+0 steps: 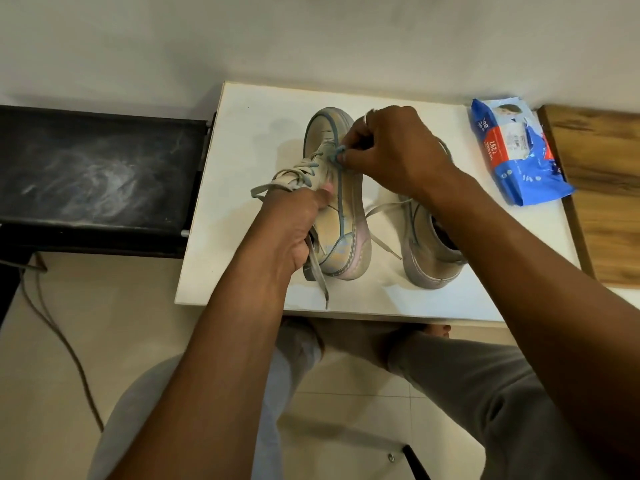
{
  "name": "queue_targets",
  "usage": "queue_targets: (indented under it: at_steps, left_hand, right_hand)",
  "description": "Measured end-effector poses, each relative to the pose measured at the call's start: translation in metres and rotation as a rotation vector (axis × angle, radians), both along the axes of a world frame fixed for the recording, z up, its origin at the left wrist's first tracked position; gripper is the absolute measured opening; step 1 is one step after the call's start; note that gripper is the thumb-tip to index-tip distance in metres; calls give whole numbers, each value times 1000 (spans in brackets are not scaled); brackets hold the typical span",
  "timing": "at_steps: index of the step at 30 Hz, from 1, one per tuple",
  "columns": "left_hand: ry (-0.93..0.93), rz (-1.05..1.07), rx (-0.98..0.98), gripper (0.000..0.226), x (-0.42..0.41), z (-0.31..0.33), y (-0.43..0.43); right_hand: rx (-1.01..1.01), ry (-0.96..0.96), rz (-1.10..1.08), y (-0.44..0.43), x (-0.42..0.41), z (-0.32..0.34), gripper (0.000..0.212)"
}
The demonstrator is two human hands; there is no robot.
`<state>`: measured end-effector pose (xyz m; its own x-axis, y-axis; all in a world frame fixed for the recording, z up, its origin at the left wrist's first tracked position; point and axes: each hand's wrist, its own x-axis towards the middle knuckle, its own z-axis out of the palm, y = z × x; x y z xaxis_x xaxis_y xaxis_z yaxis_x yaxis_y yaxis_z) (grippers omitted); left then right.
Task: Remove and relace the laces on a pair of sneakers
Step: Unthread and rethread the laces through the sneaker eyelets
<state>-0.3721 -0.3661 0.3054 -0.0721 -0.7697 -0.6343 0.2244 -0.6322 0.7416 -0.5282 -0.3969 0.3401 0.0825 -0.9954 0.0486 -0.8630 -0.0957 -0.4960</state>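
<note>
Two beige sneakers with pale pink heels stand on a small white table (242, 140). The left sneaker (341, 216) is tilted on its side, toe pointing away. My left hand (294, 223) grips it at the collar, thumb on its side. My right hand (388, 150) pinches a loop of the grey-blue lace (334, 157) near the sneaker's front eyelets. A loose lace end (320, 275) hangs down over the table's front edge. The right sneaker (433, 251) stands beside it, partly hidden under my right forearm, its lace (384, 233) trailing loose on the table.
A blue pack of wipes (512, 150) lies at the table's back right. A wooden surface (602, 188) adjoins the table on the right, a black bench (93, 174) on the left. A cable (62, 337) runs over the tiled floor. My legs are below the table.
</note>
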Motion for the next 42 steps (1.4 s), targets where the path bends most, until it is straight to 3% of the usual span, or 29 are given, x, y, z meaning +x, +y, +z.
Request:
queue_targets:
  at_steps: [8,19,23,29,35,42]
  left_hand:
    - [-42,-1,-28,31,1,-12,-4]
    - [-43,8,-39,30,-5,-17,-3]
    - [-15,24,-16,27,-4,-16,-2]
    - [6,39,14,25,-3,-14,-2]
    - [-63,54,10,29,-8,-17,-2]
    - [-97,45,-16,32,-10,-19,-1]
  right_hand:
    - [-165,19,-96,-30,10,-5,17]
    - [-84,83,8,-9,-1,-1,18]
    - [-142,80,-30,-30,9,-3,23]
    - [-72,87,-8,-65,10,4,19]
    - [-42,170,76,-45,1,10,20]
    - [-90,127,82,-28,0,2,17]
